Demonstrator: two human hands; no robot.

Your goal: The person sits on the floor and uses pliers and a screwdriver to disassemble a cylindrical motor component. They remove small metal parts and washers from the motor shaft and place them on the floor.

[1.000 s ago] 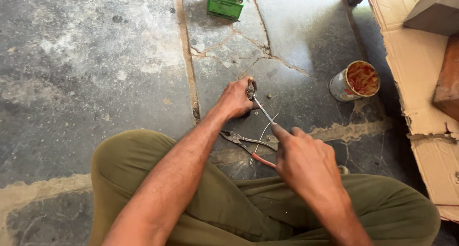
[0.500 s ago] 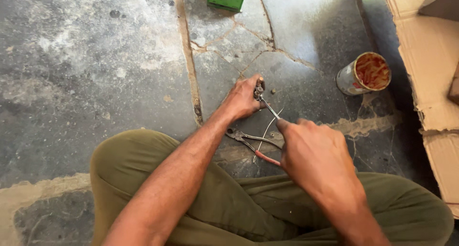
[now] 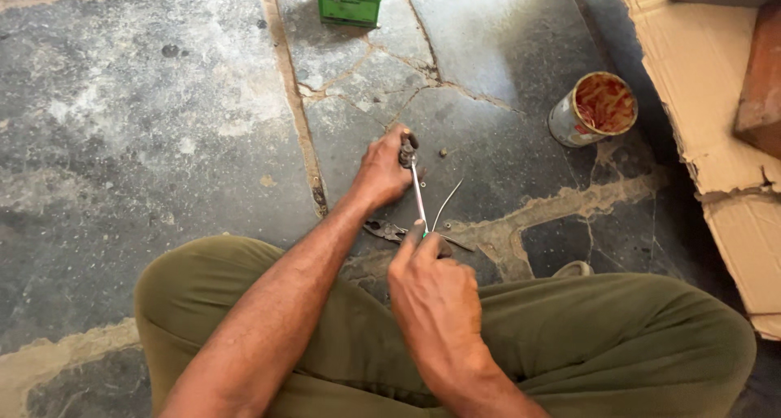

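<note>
Since the earlier frame, the right hand has been swung onto the screwdriver, gripping it; the left hand pinches the fitting. Shaft is best kept square.

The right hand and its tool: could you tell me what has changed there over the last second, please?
The right hand has shifted left and now drives a screwdriver almost straight up into the small dark part; a second ago the shaft slanted in from the right. The left hand stays clamped on that part. The pliers, loose wires and open tin lie on the floor as before.
</note>
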